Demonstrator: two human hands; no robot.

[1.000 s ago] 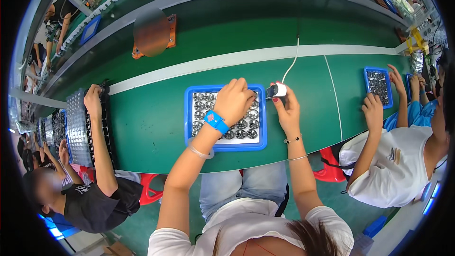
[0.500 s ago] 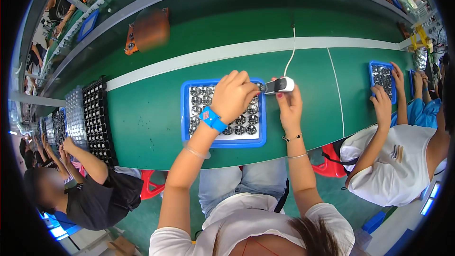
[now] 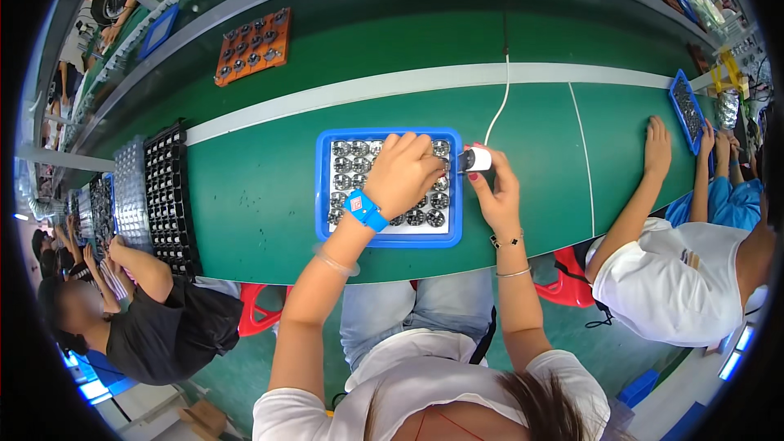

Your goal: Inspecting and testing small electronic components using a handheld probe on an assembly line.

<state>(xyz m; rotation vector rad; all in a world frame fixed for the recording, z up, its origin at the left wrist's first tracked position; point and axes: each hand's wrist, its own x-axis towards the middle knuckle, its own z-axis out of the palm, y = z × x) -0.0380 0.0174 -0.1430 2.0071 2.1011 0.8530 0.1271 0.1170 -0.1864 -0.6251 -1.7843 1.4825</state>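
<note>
A blue tray (image 3: 378, 239) lies before me on the green bench, holding rows of small round black-and-silver parts (image 3: 340, 165) on a white liner. Over its right half is my left hand (image 3: 403, 171), fingers bent and pinched together on a small dark round part (image 3: 444, 163), largely covered by the fingertips. Just right of the tray, my right hand (image 3: 498, 189) grips a small white device (image 3: 477, 159) with a black end and a white cable. That black end faces my left fingertips, very near them.
An orange board (image 3: 253, 47) with round parts lies on the far ledge. Stacked black trays (image 3: 170, 200) and clear trays (image 3: 131, 192) stand left. At right, a co-worker's hand (image 3: 657, 147) rests near another blue tray (image 3: 686, 110). The cable (image 3: 501, 106) runs away across the bench.
My right hand and the white device have shifted slightly left and down, and the device has turned. A blur over the orange board is gone. The co-worker's tray at right has moved farther away.
</note>
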